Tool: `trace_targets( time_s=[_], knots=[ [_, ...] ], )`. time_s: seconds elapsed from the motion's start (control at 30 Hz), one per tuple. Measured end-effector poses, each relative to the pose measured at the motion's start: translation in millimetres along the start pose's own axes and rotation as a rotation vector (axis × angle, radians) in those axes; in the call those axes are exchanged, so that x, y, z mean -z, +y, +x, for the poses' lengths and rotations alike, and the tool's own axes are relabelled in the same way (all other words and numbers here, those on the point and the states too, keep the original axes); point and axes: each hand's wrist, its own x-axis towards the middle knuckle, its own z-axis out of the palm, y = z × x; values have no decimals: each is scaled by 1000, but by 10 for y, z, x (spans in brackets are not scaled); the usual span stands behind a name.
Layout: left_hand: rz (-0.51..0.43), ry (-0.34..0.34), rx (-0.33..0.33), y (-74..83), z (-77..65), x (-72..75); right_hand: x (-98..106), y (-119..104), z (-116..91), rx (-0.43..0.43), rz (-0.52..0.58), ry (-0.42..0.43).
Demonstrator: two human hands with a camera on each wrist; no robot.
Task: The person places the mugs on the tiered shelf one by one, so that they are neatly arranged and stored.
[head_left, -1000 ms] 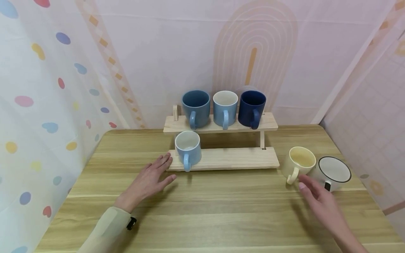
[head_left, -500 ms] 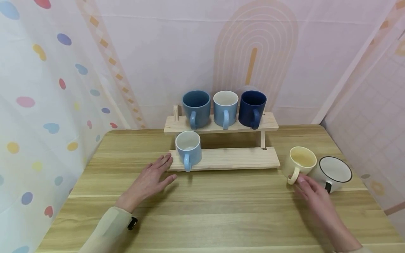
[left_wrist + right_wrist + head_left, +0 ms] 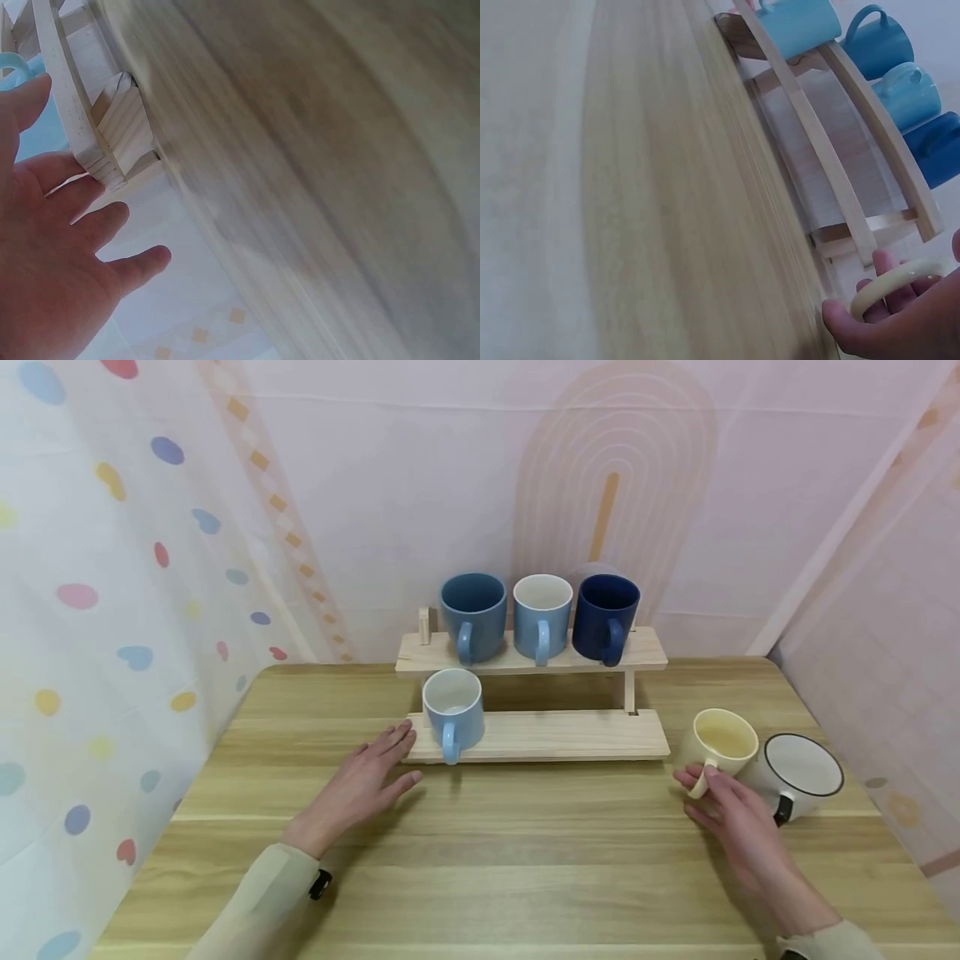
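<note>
A pale yellow mug (image 3: 722, 739) stands on the table right of the two-tier wooden rack. My right hand (image 3: 738, 827) grips its handle (image 3: 892, 285), with fingers through the loop. Touching it on the right, or nearly so, is a white mug with a black rim (image 3: 801, 772). My left hand (image 3: 360, 793) has its fingers spread, and the fingertips touch the left end of the lower shelf (image 3: 562, 737). A light blue mug (image 3: 454, 714) stands at that end of the shelf, its handle facing me.
On the upper shelf (image 3: 416, 656) stand a grey-blue mug (image 3: 474, 618), a light blue mug with a white inside (image 3: 542, 618) and a navy mug (image 3: 603, 618). A patterned cloth (image 3: 420, 485) hangs behind the wood-grain table (image 3: 525, 860).
My right hand has come forward to the yellow mug, and its fingers have closed round the handle. The left hand keeps its place. The head view has shifted slightly.
</note>
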Motion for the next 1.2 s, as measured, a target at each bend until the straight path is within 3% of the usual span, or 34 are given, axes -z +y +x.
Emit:
trace_targets(
  time_s=[0.37,0.67,1.0,1.2],
  knots=[
    [-6,4,6,15,-10,3,-43,-15,61,-54,100,18],
    [14,11,-9,-2,16,-7,-86,-5,72,-75,147,85],
    [73,118,-119,-21,64,-5,-60,-3,56,24,231,121],
    [57,135,-125,-30,73,5,-97,-53,35,151,210,123]
  ],
)
